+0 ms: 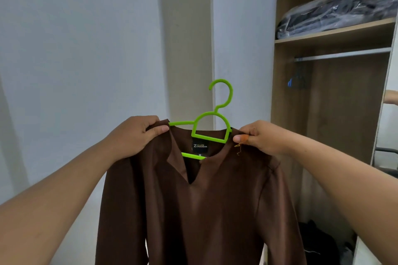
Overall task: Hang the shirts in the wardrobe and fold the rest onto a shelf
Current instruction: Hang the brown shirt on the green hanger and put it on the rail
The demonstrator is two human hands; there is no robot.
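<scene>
A brown long-sleeved shirt [211, 211] hangs in front of me on a bright green plastic hanger [212, 123], whose hook points up. My left hand [137, 135] pinches the shirt's left shoulder at the hanger's end. My right hand [258, 137] grips the right shoulder the same way. A black label shows inside the collar. The open wardrobe stands to the right, with a metal hanging rail [342, 55] under a shelf [331, 35]. A blue hanger [298, 78] hangs on the rail's left end.
Dark clothes in clear plastic bags [336, 12] lie on the upper shelf. The white wardrobe door [243, 38] stands open just behind the shirt. A dark bag or heap [318, 241] sits on the wardrobe floor. White walls fill the left side.
</scene>
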